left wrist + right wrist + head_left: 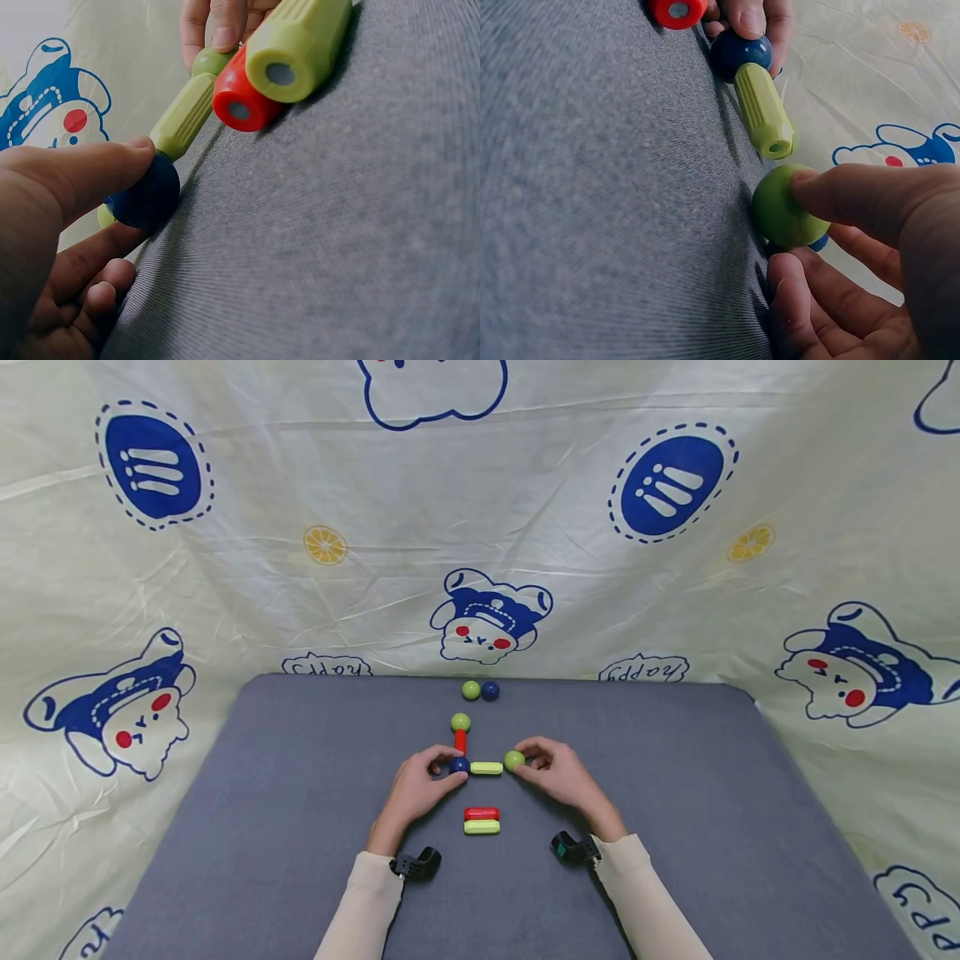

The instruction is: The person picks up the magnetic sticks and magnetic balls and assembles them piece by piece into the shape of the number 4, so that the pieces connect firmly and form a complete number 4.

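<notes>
My left hand [422,785] pinches a dark blue ball [152,193] between thumb and fingers. From that ball a yellow-green ribbed rod [487,768] extends to the right, and a red rod [461,742] runs away from me to a green ball [461,722]. My right hand [558,770] pinches another green ball [784,206] near the free end of the yellow-green rod. In the right wrist view a small gap shows between this ball and the rod's end.
Nearer to me, a loose red rod [482,814] and a yellow-green rod [482,828] lie side by side on the grey table [315,827]. At its far edge sit a green ball [471,690] and a blue ball [491,691]. A printed cloth [525,510] hangs behind.
</notes>
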Demonstrator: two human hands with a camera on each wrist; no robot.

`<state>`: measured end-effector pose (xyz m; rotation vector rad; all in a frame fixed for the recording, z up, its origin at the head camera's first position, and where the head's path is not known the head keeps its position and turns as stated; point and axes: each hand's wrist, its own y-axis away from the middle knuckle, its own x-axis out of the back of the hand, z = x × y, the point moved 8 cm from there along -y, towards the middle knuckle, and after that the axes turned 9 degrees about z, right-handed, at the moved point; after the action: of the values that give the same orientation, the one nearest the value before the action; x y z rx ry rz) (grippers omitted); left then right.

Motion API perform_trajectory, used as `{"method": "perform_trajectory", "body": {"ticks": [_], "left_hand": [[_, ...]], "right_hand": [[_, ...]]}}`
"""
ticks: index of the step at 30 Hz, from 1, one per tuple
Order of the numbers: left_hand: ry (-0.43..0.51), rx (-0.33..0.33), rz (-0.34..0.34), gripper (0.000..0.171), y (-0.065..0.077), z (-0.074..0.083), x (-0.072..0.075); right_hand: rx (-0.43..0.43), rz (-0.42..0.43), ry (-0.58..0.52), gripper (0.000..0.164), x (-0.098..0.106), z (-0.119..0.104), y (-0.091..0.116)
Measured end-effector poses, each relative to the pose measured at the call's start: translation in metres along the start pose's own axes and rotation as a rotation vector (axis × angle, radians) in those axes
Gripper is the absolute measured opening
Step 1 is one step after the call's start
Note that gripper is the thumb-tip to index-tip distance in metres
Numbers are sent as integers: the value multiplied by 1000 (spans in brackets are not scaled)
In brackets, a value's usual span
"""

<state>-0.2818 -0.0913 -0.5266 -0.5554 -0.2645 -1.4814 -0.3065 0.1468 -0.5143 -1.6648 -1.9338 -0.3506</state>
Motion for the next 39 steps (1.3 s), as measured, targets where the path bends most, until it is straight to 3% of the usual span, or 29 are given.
{"method": "perform_trajectory", "body": {"ticks": [11, 29, 39], "left_hand": [[7, 1, 5, 30, 1, -1, 1], [8, 4, 4, 30, 1, -2, 0], [6, 5, 5, 31, -1, -1, 1]], "right_hand": [[4, -58, 12, 29, -6, -2, 2], [-43, -70, 23, 30, -8, -1, 3], [-43, -63, 88, 47, -8, -15, 1]]}}
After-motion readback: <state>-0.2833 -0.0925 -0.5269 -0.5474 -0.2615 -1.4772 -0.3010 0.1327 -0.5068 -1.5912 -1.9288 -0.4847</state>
